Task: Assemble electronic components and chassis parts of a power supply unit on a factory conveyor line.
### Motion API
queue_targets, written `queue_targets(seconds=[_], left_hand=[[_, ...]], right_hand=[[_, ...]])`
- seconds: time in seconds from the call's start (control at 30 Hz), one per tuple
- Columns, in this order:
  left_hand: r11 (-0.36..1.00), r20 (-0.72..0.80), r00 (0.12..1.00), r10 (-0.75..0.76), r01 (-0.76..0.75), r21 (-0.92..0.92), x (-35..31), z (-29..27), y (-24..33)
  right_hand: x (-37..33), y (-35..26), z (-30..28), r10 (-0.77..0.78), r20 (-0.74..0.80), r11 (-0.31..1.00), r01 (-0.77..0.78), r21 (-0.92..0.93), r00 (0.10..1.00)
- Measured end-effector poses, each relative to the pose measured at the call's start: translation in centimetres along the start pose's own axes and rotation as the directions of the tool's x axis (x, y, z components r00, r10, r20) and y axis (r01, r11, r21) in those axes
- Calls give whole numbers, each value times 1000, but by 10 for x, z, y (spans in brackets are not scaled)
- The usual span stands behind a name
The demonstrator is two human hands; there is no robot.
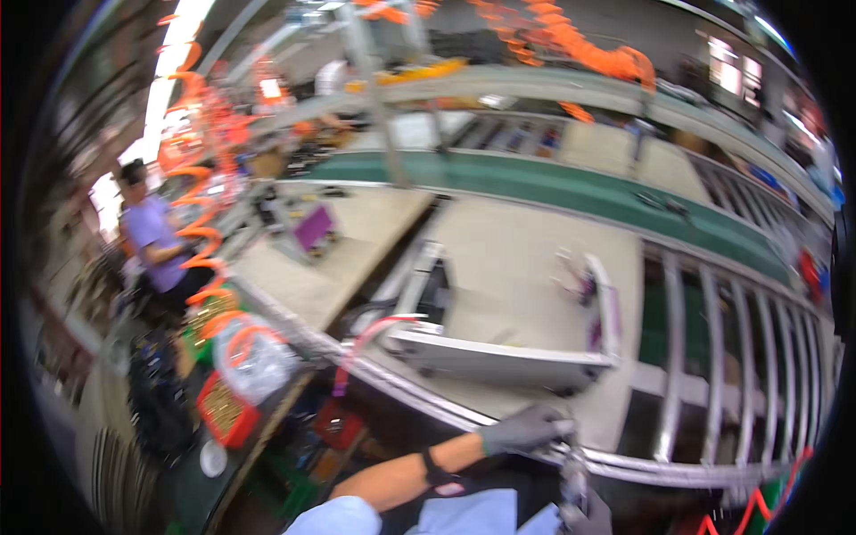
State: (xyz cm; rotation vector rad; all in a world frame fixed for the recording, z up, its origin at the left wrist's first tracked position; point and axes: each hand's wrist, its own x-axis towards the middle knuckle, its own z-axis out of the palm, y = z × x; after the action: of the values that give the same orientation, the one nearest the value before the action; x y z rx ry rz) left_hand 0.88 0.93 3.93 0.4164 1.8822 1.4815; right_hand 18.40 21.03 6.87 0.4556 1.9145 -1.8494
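My left hand (524,432), in a dark grey glove, is at the near edge of the bench with its fingers pinched together. Whatever is between them is too blurred to make out. Close below, my right hand (588,517), also gloved, grips a silver elongated hand tool (575,477), its tip near the left fingertips. Beyond my hands, a U-shaped metal frame (499,350) with pale walls lies on the beige board (508,241). A dark part sits at its left side, and short wires (575,272) rise at its right.
Metal rollers (713,374) run along the right. Behind the bench passes a green conveyor belt (535,178). At left are a red bin of small brass-coloured parts (227,410), a clear plastic bag (259,361), an orange coiled hose (201,209) and a person in a purple shirt (152,227).
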Motion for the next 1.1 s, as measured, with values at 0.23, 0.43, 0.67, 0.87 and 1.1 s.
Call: queue_targets(seconds=[0.23,0.43,0.67,0.87,1.1], left_hand=[[568,-372,544,752,-251,784,-20,-6,88],[326,-206,580,788,-110,939,24,-35,109],[392,-235,803,547,2,920,30,-34,103],[371,-203,831,518,-5,929,22,-22,101],[327,-65,763,643,-196,925,13,2,87]], right_hand=[[17,-17,-18,153,-10,986,-152,61,988],[27,-25,-14,138,-31,989,-137,55,990],[32,-25,-16,156,-1,987,-156,43,988],[18,-6,-1,157,-76,987,-153,56,985],[-5,32,22,232,-177,964,-202,172,957]])
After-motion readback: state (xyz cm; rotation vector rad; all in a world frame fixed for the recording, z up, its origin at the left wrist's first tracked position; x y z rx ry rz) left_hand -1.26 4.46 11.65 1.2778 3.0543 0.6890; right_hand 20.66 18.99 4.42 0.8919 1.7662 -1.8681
